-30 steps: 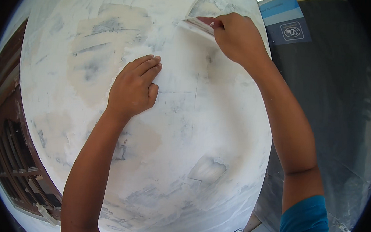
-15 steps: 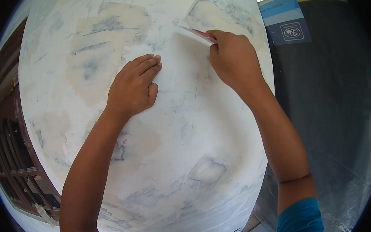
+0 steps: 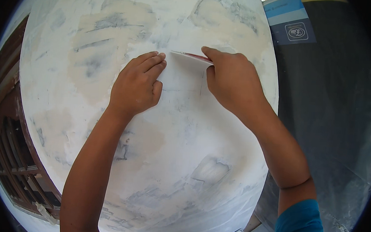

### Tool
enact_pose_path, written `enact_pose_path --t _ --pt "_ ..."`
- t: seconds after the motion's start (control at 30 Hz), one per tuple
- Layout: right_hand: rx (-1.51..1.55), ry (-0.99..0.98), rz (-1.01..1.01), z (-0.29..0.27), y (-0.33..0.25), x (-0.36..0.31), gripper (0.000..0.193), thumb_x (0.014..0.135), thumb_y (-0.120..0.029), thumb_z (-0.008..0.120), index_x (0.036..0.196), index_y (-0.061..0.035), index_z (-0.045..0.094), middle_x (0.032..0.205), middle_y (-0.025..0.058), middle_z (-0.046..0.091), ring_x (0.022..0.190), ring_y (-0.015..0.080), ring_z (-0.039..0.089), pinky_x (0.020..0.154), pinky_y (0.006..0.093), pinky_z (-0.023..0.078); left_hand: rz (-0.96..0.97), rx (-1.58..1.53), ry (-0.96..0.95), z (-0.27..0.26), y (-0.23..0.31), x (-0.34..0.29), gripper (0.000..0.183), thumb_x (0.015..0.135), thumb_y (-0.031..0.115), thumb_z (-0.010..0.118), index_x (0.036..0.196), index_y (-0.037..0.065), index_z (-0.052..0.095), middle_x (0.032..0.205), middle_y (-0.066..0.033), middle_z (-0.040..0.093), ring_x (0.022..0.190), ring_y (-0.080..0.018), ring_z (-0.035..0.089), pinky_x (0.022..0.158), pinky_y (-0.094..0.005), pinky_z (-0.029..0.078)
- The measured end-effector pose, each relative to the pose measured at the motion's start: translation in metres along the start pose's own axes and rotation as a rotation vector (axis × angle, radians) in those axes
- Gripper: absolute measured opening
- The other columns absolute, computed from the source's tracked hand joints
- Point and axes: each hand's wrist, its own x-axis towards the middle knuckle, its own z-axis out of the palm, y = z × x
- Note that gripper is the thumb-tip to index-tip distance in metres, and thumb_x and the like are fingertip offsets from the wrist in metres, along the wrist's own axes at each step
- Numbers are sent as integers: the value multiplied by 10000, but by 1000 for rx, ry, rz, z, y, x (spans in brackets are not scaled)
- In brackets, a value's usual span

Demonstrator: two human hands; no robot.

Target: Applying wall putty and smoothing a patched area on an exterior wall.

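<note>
Gouges could mark the patchy white wall [image 3: 172,128] should the right grip [image 3: 233,78] tilt its clasped flat red-and-white tool [image 3: 193,60]; left grip [image 3: 135,86] released.

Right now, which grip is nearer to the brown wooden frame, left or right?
Left. The left grip is to the right of the brown wooden frame; the right grip, holding a flat tool, is farther right.
</note>
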Motion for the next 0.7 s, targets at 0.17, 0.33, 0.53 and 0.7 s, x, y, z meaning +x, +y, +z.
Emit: enact_pose_path --t 0.17,0.33,0.53,0.7 --pt "-286 421 150 -26 128 99 416 913 -92 486 1304 -77 626 921 226 710 797 408 680 747 472 556 37 -57 23 7 14 16 416 714 -32 506 1079 -40 704 1243 -125 677 1219 -282 598 1034 -391 489" --pt "-243 213 15 51 80 36 411 901 -27 493 1290 104 527 1266 282 620 1048 368 685 831 418 586 26 -37 21 5 9 11 419 716 -32 507 1087 -30 703 1245 -118 677 1221 -281 596 1031 -388 489" --pt "62 -158 51 2 -6 -42 446 892 -23 536 1333 -39 595 1102 216 700 964 334 697 834 397 567 -8 6 -12 1 0 -1 415 721 -29 509 1087 -32 702 1249 -117 676 1229 -279 591 1034 -388 488" --pt "-172 290 166 -17 76 60 351 901 -84 533 1224 -44 663 913 194 716 818 376 688 774 465 552 26 -44 19 7 11 12 413 721 -26 511 1086 -30 706 1249 -122 675 1227 -279 592 1037 -390 487"
